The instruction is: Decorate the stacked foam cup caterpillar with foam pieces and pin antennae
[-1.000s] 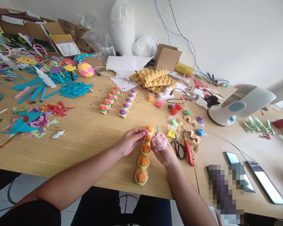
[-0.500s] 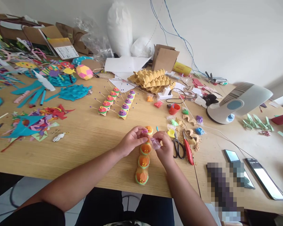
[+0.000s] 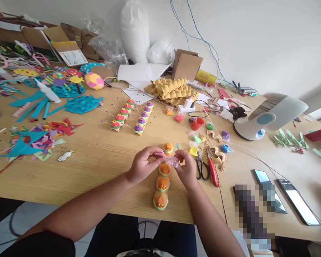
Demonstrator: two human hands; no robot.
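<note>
Above an orange egg-carton caterpillar strip (image 3: 163,184) with green bands, my two hands work close together. My left hand (image 3: 144,164) pinches a small pink piece (image 3: 158,154) that looks like modelling clay, its fingertips touching the edge of a small clear plastic bag (image 3: 172,161). Closed on the other end of that bag is my right hand (image 3: 186,167). Pinkish stuff shows through the plastic. The strip lies lengthwise on the table, its cups topped with orange clay and tiny yellow details; the hands and bag partly hide its far cups.
Black-handled scissors (image 3: 202,167) and a red utility knife (image 3: 213,170) lie right of my hand, near bagged coloured clay (image 3: 194,150). Two finished strips with pins (image 3: 141,119) stand farther back. Paper scraps (image 3: 40,141) spread leftward; a white fan (image 3: 267,116) and phones (image 3: 296,201) are right.
My left hand has drawn slightly left and down with the pink piece. The bag now stretches flatter between both hands, and the strip's far cup shows more.
</note>
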